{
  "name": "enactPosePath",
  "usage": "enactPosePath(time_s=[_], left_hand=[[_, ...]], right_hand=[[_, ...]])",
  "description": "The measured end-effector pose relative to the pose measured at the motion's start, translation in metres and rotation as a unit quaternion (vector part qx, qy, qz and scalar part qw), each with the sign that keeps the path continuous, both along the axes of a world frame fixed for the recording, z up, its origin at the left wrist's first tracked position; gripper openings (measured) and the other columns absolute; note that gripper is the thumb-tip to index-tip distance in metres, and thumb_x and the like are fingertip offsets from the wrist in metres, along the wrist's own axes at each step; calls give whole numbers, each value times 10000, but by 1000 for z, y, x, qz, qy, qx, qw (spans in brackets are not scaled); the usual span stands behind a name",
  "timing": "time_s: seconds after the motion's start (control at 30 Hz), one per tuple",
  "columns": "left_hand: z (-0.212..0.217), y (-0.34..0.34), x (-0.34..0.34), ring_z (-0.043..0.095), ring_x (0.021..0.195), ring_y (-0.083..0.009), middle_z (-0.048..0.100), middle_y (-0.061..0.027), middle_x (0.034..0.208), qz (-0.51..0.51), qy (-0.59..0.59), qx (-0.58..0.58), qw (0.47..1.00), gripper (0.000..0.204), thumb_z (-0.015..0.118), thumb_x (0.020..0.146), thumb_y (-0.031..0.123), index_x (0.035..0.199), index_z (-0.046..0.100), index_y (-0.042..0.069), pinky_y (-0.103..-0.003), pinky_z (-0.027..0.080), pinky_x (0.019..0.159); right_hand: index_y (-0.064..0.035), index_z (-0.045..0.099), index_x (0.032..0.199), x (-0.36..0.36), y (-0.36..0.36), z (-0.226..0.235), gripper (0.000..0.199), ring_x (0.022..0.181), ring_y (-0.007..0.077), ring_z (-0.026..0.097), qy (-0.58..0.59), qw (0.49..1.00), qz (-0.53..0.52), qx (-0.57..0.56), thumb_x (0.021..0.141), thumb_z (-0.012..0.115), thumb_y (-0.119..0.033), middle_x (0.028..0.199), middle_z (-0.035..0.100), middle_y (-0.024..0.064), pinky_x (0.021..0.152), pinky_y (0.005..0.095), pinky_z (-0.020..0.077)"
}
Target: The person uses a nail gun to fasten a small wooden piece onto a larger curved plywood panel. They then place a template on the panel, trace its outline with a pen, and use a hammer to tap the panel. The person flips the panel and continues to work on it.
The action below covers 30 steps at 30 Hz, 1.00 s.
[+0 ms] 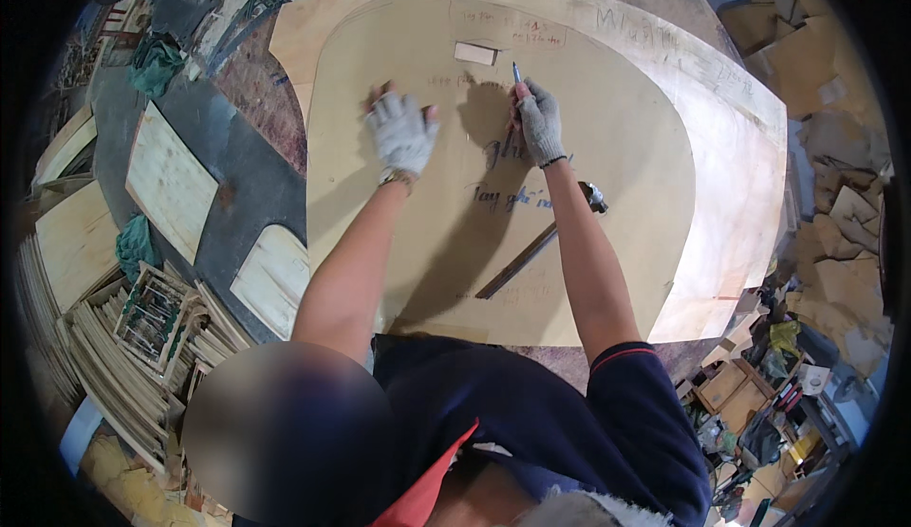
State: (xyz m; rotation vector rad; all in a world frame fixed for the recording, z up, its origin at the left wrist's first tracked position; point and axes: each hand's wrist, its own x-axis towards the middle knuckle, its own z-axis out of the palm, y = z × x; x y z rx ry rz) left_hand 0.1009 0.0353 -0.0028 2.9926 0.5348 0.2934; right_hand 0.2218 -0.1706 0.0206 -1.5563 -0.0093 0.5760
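A large rounded plywood template lies on a bigger plywood sheet. My left hand, in a grey fingerless glove, presses flat on the template with fingers spread. My right hand, gloved the same way, holds a blue pen upright with its tip near the template's surface. A small wooden block rests just beyond both hands. A hammer with a dark handle lies on the template beside my right forearm. Handwriting marks the template between my arms.
Flat plywood panels lie on the dark floor at left, with stacked curved wood pieces below them. Wood offcuts pile up at right. A cluttered box of tools sits at lower right.
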Motion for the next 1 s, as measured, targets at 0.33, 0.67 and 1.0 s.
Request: enactPosePath(time_s=[0.33,0.67,1.0], left_hand=[[-1,-37,42,294,1499,-392,370,-147,1603,-122,53,-4,991,473,579,959,386,1306,575,63,-671,152,1201],[10,-38,41,259,1498,-441,361,-89,1613,-132,93,-45,986,578,593,929,487,1360,575,103,-740,120,1170],[14,-39,41,244,1494,-476,376,-58,1612,-148,96,-23,984,646,564,924,582,1353,599,99,-767,101,1156]], right_hand=[[-20,618,928,22,19,8,335,568,116,573,-17,999,30,-35,1071,517,-306,740,620,27,577,282,507],[34,602,1151,120,80,-22,353,1006,207,705,-23,994,71,81,1078,531,-304,1125,723,155,903,317,570],[22,601,1241,109,67,-18,260,906,192,713,-14,981,125,148,1023,548,-109,1028,724,113,796,308,584]])
